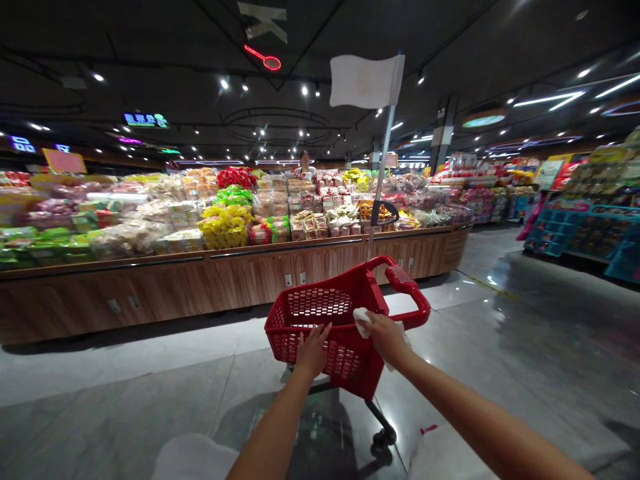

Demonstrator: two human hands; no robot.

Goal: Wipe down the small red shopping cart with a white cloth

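On the shiny grey floor (175,413), just in front of me, there stands a red plastic shopping cart (345,365), between my body and a long wooden display counter (160,290). My left hand (314,350) is open, with the fingers loosely spread; it lies on the near side of the cart, fingertips at the upper rim, and I cannot tell how firmly they press there. My right hand (387,339) is closed on a white cloth (361,323), maybe a paper one, which I cannot tell exactly. One bunch of it comes out before my fingers, at the rim close to the handle (414,299), and some more white shows under my wrist. The basket walls are full of little holes, and below them I see a dark caster wheel (383,440) on the floor. From the far side of the cart rises a thin pole (384,157), which carries a white flag (365,81) high above my hands. On the counter are heaped many packed snacks, among them yellow packets (225,228), green packets (235,195) and red packets (236,177). Well apart from the cart, to the right, stands a blue display rack (565,230) with goods.
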